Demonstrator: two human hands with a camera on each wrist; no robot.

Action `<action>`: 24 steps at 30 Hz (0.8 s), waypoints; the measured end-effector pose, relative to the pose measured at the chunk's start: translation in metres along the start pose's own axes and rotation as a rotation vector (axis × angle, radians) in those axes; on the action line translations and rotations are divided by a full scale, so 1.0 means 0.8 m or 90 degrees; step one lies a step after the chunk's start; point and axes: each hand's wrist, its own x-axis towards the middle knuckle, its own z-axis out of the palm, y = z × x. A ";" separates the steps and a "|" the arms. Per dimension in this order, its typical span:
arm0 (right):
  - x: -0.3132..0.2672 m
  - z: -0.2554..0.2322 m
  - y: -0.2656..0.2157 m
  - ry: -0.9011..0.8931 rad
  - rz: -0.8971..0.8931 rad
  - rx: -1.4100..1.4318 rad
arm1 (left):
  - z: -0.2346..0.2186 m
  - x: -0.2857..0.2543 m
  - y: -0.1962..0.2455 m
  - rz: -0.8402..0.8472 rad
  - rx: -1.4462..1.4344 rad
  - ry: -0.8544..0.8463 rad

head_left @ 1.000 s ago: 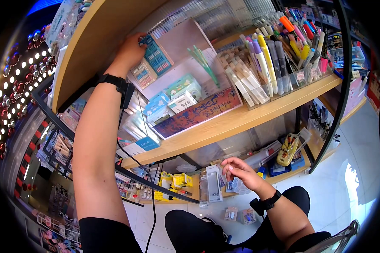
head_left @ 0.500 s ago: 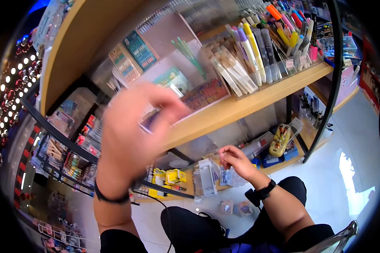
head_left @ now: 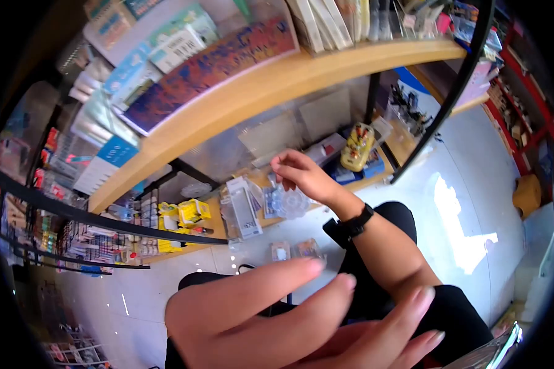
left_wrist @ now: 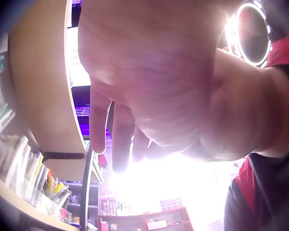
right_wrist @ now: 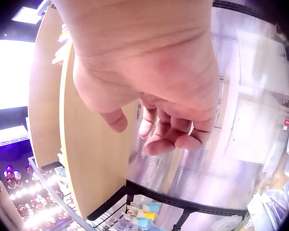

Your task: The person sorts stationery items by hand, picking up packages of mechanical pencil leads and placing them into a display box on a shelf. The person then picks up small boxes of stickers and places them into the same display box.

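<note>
My left hand (head_left: 277, 313) is large and close in the foreground of the head view, fingers spread loosely with nothing in them. In the left wrist view, its fingers (left_wrist: 121, 134) hang downward. My right hand (head_left: 308, 178) hovers in front of the lower shelf, fingers loosely bent and empty. Behind it stand a clear round plastic container (head_left: 294, 203) and a narrow pale box (head_left: 243, 209). On the upper shelf, a display box (head_left: 228, 64) with a patterned blue and red front holds small cartons, including a white carton (head_left: 177, 48).
The upper wooden shelf (head_left: 301, 77) crosses above my right hand. White pens (head_left: 326, 24) stand on it. Below are yellow packs (head_left: 188, 212) and a yellow pencil case (head_left: 358, 147). A black rail (head_left: 104, 226) curves along the left. Small packages (head_left: 281, 251) lie on the floor.
My left hand has come away from the cards at the back of the display box, down and toward me. The head view has tilted lower. My right hand keeps its loosely bent pose.
</note>
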 end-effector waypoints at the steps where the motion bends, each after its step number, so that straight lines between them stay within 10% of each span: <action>1: 0.001 -0.003 -0.003 0.007 -0.002 -0.020 | -0.016 -0.008 -0.004 0.036 0.008 -0.055; 4: 0.006 -0.012 0.000 0.054 0.025 -0.084 | -0.071 -0.059 0.006 -0.167 -0.065 -0.207; 8: 0.016 -0.023 0.010 0.035 0.072 -0.157 | -0.023 -0.204 -0.099 -0.288 -0.465 0.055; 10: 0.018 -0.022 0.010 0.050 0.099 -0.201 | -0.013 -0.257 -0.139 -0.566 -0.649 0.094; 16: 0.026 -0.025 0.028 0.018 0.222 -0.343 | 0.022 -0.420 -0.232 -0.916 -0.707 0.159; 24: 0.032 -0.010 0.072 -0.153 0.294 -0.543 | 0.000 -0.472 -0.289 -0.846 -0.708 -0.068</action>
